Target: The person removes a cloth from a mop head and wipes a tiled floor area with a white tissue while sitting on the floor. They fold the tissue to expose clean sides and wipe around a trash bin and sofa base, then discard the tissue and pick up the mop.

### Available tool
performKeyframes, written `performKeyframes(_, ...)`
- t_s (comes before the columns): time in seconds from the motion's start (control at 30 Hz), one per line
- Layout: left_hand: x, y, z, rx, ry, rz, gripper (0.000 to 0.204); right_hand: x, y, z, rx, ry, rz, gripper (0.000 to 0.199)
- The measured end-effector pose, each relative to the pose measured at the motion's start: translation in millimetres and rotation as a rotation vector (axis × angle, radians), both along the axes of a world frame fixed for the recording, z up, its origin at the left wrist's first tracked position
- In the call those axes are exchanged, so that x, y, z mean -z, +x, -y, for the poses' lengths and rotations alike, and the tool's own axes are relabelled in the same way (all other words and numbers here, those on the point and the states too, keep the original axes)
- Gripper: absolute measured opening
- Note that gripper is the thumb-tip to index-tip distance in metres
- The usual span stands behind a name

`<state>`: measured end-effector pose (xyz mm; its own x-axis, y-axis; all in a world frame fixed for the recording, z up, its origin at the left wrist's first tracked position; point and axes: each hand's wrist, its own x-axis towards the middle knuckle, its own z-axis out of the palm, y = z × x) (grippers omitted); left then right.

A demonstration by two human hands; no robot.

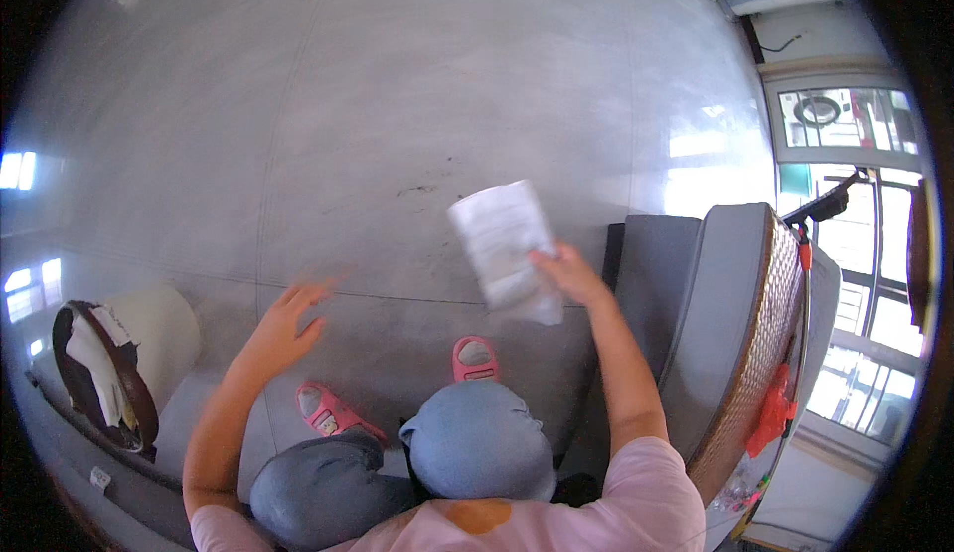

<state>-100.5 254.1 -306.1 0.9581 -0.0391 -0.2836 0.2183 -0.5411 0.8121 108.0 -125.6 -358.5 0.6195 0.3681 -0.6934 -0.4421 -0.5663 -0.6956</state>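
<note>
Paper (503, 237) in pinch of right hand (572, 273); blurred left hand (280, 330) apparently half-spread.

You have open room above the floor (378, 85) ahead, and a gap between your left hand (286, 328) and the white paper (505, 239) in your right hand (573, 274). The grey sofa (720, 299) walls off your right, the pale bin (164, 333) your left; your knees (482, 443) rise nearest.

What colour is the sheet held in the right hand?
The sheet in the right hand is white; the head view, the only one, shows it.
</note>
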Motion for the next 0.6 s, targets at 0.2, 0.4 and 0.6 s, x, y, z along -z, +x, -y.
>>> performKeyframes(0.2, 13.8, -35.7, 1.2, 0.049, 0.026, -0.211, 0.031, 50.7, 36.0, 132.6, 0.483, -0.316, 0.167, 0.043)
performKeyframes(0.4, 11.1, -67.8, -9.9, 0.007, 0.14, -0.289, 0.033, 95.4, 8.8, 90.7, 0.073, -0.908, 0.747, 0.056)
performKeyframes(0.6, 2.8, -98.8, -22.4, -0.132, 0.197, -0.4, 0.031, 110.1, 29.1, 83.6, 0.281, -0.91, 0.653, 0.051)
